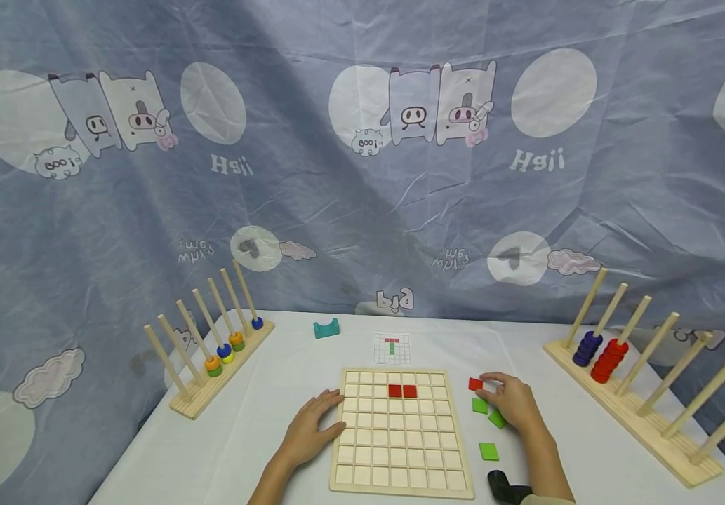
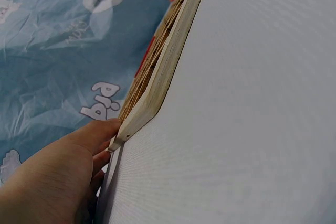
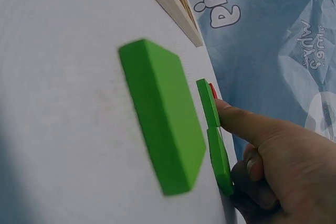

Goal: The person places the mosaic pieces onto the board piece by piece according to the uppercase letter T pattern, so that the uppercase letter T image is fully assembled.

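Observation:
A wooden grid board lies on the table with two red square tiles side by side in an upper row. My left hand rests at the board's left edge, its fingers fairly straight and touching the frame. Right of the board, my right hand pinches a loose red tile between thumb and index finger, at the table surface. Close below that hand lie green tiles, one of them tilted; another green tile sits nearer me and looms large in the right wrist view.
Behind the board lies a pattern card with red and green squares, beside a teal notched block. Peg racks with coloured rings stand left and right. A black object lies by the right forearm. A printed curtain hangs behind.

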